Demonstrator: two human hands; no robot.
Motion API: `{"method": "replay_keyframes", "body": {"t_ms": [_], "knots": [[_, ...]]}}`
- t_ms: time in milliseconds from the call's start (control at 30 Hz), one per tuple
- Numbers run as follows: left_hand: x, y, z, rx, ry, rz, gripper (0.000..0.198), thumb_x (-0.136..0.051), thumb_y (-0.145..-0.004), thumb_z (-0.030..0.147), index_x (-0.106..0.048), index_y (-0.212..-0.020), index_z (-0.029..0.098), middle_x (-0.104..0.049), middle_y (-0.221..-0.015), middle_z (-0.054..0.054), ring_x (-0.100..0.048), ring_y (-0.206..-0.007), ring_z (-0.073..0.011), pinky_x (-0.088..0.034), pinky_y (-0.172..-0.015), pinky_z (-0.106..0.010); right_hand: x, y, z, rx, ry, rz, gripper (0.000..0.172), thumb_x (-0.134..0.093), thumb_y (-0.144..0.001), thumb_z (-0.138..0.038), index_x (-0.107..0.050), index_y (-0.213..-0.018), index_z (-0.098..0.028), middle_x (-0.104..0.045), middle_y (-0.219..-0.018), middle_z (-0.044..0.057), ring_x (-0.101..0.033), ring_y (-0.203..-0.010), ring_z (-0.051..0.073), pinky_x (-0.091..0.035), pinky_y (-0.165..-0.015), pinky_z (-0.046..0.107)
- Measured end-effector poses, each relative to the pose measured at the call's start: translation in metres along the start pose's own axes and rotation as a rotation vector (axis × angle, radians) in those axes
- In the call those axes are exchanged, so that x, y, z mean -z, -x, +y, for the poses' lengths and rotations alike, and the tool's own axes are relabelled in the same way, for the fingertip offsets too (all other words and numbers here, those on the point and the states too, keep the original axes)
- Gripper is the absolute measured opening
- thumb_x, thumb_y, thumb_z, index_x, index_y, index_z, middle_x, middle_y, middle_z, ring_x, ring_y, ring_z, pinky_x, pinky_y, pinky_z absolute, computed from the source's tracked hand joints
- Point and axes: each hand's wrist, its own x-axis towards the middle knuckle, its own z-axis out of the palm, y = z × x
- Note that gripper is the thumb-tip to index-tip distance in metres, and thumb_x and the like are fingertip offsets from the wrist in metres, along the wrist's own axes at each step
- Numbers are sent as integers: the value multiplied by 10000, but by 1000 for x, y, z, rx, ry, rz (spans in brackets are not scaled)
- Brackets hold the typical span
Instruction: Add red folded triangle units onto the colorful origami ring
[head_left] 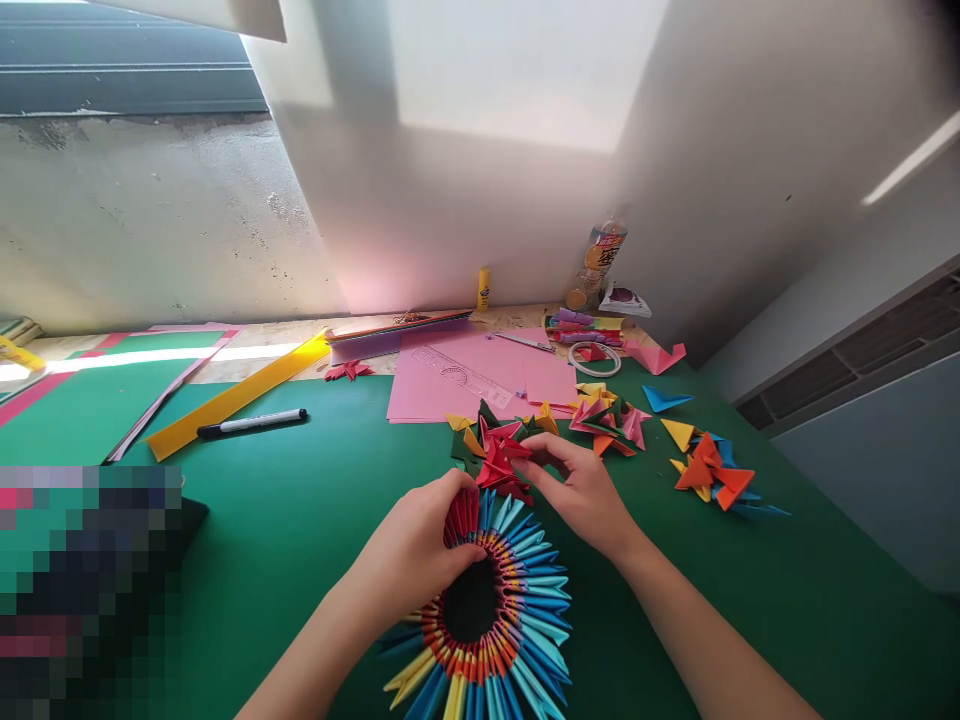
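Note:
A ring of folded paper triangles (536,590) in blue, yellow, orange and red lies on the green table with its middle hollow. My left hand (424,540) grips the ring's upper left part, thumb in the hollow and fingers over the outer side by the red pieces. Just beyond the ring is a heap of red, green and yellow folded pieces (469,440). At that heap, my right hand (577,485) pinches a red folded paper triangle (510,453) between thumb and fingertips. My left fingers partly cover the ring's red section.
More folded pieces lie to the right, one mixed pile (609,415) and one orange and blue pile (712,475). Behind are pink sheets (420,395) with a clear ruler, a tape roll (595,359), a glue stick (484,288) and a bottle (598,262). A marker (255,424) lies left.

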Motion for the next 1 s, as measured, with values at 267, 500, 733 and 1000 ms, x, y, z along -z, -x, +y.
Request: {"method": "replay_keyframes", "body": {"t_ms": [267,500,733,1000], "knots": [[0,0,-2,-45,-3,8,537,-648,-711,164,-468,-1207,264,-580,-1196,-24,-517,-1092,-221,-377,-946,-350,-2,1,3,-55,-376,8,90,-632,-766,-257,-641,-833,-198,-651,-830,37,-644,-786,179,-528,-739,294],[-2,-2,-5,-81,9,13,483,-646,-703,157,-530,-1163,245,-608,-1127,-31,-545,-1035,-210,-409,-906,-331,0,0,1,-127,-539,10,186,-597,-787,-348,-673,-834,-185,-641,-935,74,-622,-843,197,-529,-712,299],[1,0,-1,-46,88,-4,386,-629,-696,131,-552,-1057,245,-632,-1062,2,-565,-972,-192,-422,-847,-303,-6,-2,0,-205,-599,36,193,-743,-659,-260,-658,-822,-201,-656,-902,38,-617,-814,162,-520,-733,284],[1,0,0,-50,82,-4,372,-623,-697,131,-545,-1042,245,-632,-1024,13,-565,-932,-185,-414,-812,-298,-4,-2,-2,-301,-660,-22,174,-739,-660,-294,-650,-764,-187,-665,-905,40,-607,-859,173,-496,-757,291]]}}
